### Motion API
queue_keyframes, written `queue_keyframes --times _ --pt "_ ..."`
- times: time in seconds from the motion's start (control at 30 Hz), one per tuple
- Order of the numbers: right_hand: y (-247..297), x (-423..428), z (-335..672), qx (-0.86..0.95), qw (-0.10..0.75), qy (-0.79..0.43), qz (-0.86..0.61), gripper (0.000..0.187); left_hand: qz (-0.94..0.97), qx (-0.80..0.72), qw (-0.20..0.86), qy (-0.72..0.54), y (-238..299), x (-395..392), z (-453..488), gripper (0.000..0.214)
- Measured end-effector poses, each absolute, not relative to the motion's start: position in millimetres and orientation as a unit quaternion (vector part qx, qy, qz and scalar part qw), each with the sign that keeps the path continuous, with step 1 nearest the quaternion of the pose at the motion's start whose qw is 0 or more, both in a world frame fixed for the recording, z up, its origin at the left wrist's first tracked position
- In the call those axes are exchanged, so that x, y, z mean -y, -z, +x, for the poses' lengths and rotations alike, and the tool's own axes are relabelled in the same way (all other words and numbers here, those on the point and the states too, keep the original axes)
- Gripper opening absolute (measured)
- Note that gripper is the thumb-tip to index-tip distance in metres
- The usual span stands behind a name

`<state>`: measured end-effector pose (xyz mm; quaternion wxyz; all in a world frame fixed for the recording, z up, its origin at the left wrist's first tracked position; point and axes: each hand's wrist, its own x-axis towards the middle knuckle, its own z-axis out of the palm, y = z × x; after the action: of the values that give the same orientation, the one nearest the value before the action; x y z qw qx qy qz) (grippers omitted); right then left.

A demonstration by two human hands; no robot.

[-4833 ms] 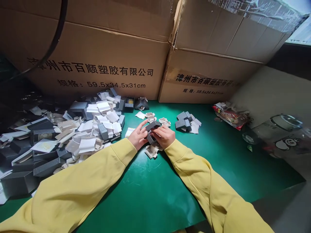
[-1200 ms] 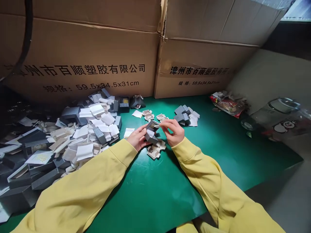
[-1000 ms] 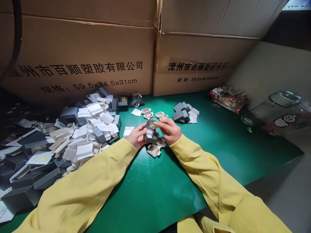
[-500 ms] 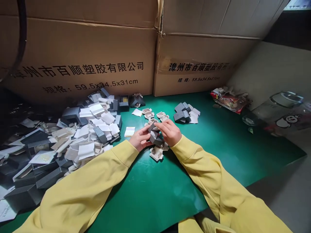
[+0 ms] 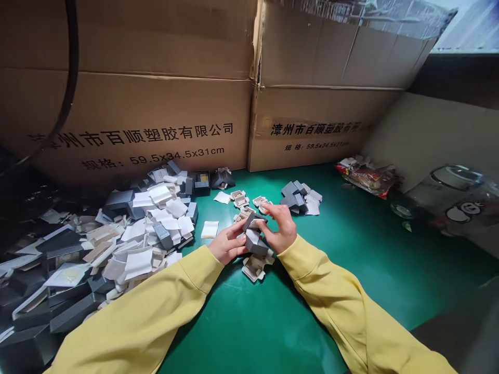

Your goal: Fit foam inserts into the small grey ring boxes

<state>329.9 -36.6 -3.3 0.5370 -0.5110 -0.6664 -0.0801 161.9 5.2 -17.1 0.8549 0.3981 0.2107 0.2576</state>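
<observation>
My left hand [image 5: 228, 242] is closed round a small grey cardboard box [image 5: 255, 243], its fingers on the left side. The box stands open, with a narrow grey flap [image 5: 249, 222] tilted up at its far side. At the box's upper right edge, my right hand [image 5: 281, 228] grips with thumb and index finger, the index bent above the thumb. Just below the box lies an unfolded beige card insert [image 5: 255, 267] on the green table. More such inserts [image 5: 239, 199] lie beyond my hands, partly hidden by them.
A large heap of grey boxes and white and beige card pieces [image 5: 138, 262] covers the left side. A smaller pile of grey boxes [image 5: 293, 196] sits at the back right. Two big cartons [image 5: 156, 109] stand behind. A red packet [image 5: 368, 176] and a clear jug [image 5: 448, 189] are far right.
The camera view has tilted up, so everything sits lower in the picture. My right hand's fingers have spread and lifted slightly at the box's upper edge; my left hand still holds the box.
</observation>
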Motion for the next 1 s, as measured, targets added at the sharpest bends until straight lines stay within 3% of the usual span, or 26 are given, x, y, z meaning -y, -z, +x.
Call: queue_keyframes --times 0.17,0.27,0.73,1.0 --pt "4 37 327 0.629 0.546 0.011 -0.553 0.024 0.403 -0.21 0.849 -0.271 16 -4 162 0.057" --pt "7 36 330 0.675 0.515 0.051 -0.526 0.011 0.408 -0.228 0.839 -0.28 15 -4 162 0.055" --pt "1 36 338 0.754 0.401 0.121 -0.505 0.017 0.412 -0.264 0.822 -0.29 14 -3 164 0.055" --pt "2 33 339 0.75 0.422 0.054 -0.506 0.015 0.418 -0.268 0.818 -0.289 15 -2 164 0.054"
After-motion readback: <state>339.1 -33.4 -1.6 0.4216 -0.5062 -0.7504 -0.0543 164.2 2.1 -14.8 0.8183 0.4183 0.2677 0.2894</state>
